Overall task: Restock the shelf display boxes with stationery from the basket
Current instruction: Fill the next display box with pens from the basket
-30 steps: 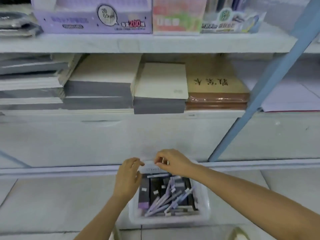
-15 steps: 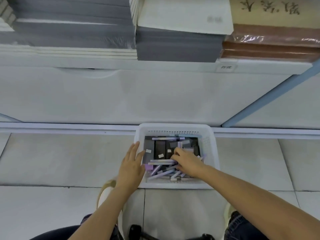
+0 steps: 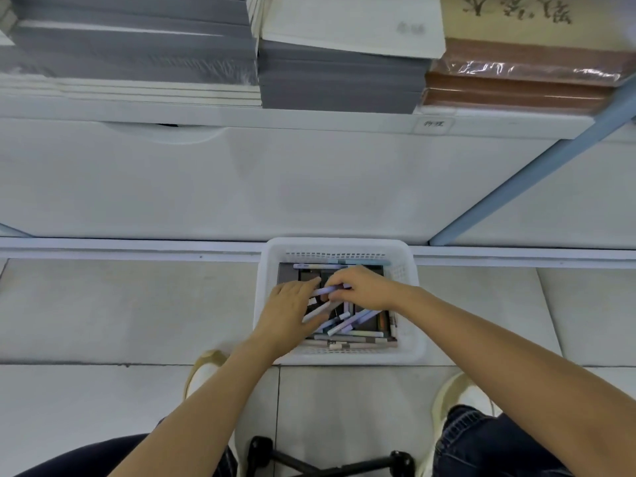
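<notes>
A white plastic basket [image 3: 339, 245] stands on the floor against the shelf base. It holds several pastel pens [image 3: 347, 325] lying over dark flat packs [image 3: 370, 323]. My right hand [image 3: 366, 287] reaches in from the right and pinches a lilac pen [image 3: 325, 290] held level above the pile. My left hand [image 3: 287, 313] lies over the basket's left side with its fingers stretched forward. Its fingertips touch the lilac pen's left end, and a pale pen [image 3: 316, 311] shows under its fingers. No display boxes are in view.
Above the basket, a white shelf [image 3: 309, 118] carries grey notebook stacks [image 3: 340, 80] and brown wrapped pads [image 3: 516, 84]. A blue upright [image 3: 523, 184] slants at the right. My shoes [image 3: 457, 390] and a black stool base [image 3: 327, 463] are below the basket.
The view dropped from the shelf to the basket. My right hand lifted a lilac pen from the pile. My left hand moved off the basket's left rim and onto the pens.
</notes>
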Demonstrator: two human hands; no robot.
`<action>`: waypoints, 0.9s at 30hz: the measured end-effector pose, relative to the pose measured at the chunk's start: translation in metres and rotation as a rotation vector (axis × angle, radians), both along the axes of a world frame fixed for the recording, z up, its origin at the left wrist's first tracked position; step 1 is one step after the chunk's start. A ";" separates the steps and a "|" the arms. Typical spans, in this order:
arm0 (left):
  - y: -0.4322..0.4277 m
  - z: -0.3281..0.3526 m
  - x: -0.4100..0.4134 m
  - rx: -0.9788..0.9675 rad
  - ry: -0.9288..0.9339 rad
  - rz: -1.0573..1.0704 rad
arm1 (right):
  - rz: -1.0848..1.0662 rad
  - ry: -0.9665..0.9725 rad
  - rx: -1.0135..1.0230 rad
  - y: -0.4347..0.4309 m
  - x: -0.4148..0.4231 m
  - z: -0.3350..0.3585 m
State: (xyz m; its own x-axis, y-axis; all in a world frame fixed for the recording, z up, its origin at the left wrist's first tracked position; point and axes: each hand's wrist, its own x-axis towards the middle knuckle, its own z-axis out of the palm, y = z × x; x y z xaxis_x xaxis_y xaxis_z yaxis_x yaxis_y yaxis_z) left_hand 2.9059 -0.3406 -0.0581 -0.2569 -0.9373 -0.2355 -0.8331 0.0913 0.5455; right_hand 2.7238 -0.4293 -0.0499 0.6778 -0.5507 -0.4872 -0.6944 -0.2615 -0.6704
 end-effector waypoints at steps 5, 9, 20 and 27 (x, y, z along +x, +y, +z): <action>-0.005 0.011 0.004 0.100 -0.006 0.024 | -0.080 -0.075 0.102 0.000 0.008 0.021; -0.009 0.011 0.013 0.279 0.094 0.140 | -0.134 -0.136 0.182 0.002 0.017 0.018; 0.006 -0.019 0.053 0.329 0.228 0.529 | -0.097 0.161 -0.005 0.019 0.009 -0.027; 0.012 -0.030 0.052 0.323 0.202 0.459 | 0.274 0.413 -0.242 0.045 0.015 -0.051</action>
State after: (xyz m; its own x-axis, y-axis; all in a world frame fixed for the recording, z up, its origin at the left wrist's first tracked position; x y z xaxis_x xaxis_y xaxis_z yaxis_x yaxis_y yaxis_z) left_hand 2.9576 -0.3289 -0.0883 0.0881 -0.8520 -0.5160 -0.6253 -0.4505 0.6371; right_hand 2.7393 -0.3844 -0.1011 0.5914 -0.5101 -0.6245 -0.7719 -0.5823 -0.2552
